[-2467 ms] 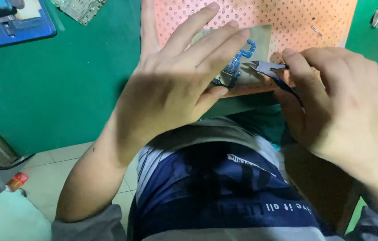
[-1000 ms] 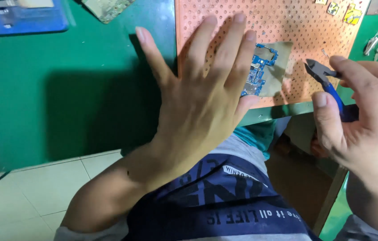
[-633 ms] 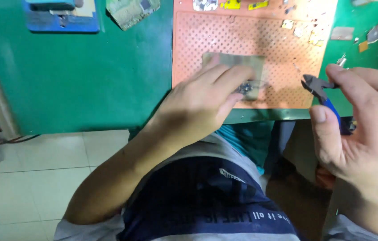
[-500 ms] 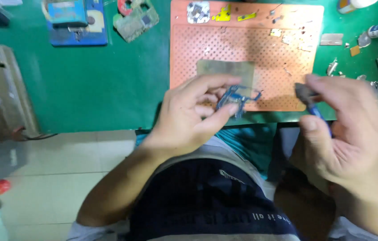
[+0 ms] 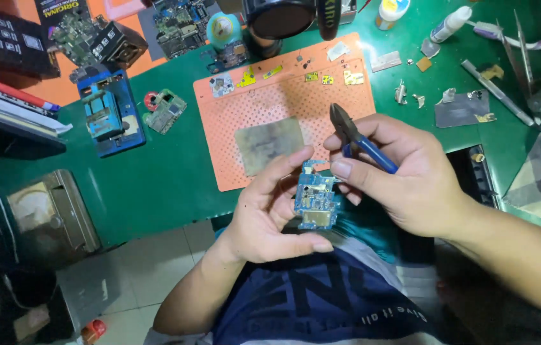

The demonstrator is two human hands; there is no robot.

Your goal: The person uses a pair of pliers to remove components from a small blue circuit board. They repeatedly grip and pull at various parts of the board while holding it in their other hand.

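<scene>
Nearest, at six o'clock: left hand (image 5: 269,214) pinching small blue circuit board (image 5: 316,201) between thumb and fingers, above lap. Just at two o'clock of it, right hand (image 5: 404,176) closed around blue-handled cutters (image 5: 360,138). Beyond, at twelve o'clock, orange perforated mat (image 5: 283,105) on green bench (image 5: 162,172).

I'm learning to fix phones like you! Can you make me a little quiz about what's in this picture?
1. True or false: the left hand holds a blue circuit board.
2. What does the right hand hold? A) pliers B) a bottle C) a book
3. What colour is the holed mat on the table?

Key:
1. True. The board sits between thumb and fingers, above the lap.
2. A. Blue-handled pliers, tips pointing up, just above the board.
3. Orange. A grey plate lies on it, and small metal bits sit along its far edge.
</scene>
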